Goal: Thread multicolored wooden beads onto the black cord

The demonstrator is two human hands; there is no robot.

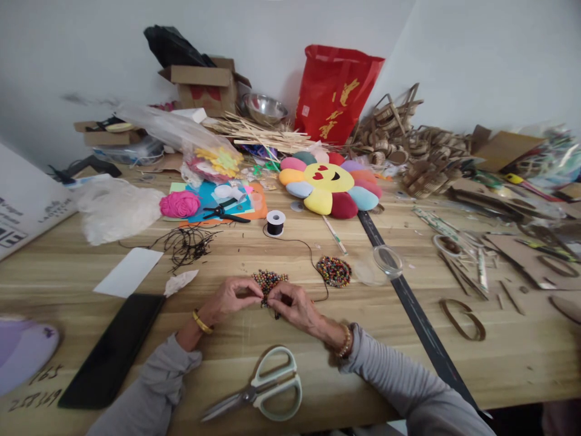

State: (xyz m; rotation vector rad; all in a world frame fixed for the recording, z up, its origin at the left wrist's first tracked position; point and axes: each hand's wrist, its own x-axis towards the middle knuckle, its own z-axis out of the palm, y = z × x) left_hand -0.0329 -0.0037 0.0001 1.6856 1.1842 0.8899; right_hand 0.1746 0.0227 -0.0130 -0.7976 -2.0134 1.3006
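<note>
Loose multicoloured beads (269, 280) lie in a small pile just beyond my fingertips. My left hand (235, 297) is pinched at the near edge of the pile; what it holds is too small to make out. Facing it, my right hand (294, 304) is also pinched, its fingertips close to the left ones, on something tiny that I cannot name. A black cord runs from the spool (275, 223) down past a coil of strung beads (334, 272) and curves toward my right hand. Scissors (273, 386) with pale green handles lie nearer my body.
A black phone (113, 351) and a white card (129, 272) lie at the left. Behind are a flower cushion (329, 181), pliers (226, 212) and a red bag (336, 94). On the right, a clear round lid (387, 261) rests by a dark strip (422, 327).
</note>
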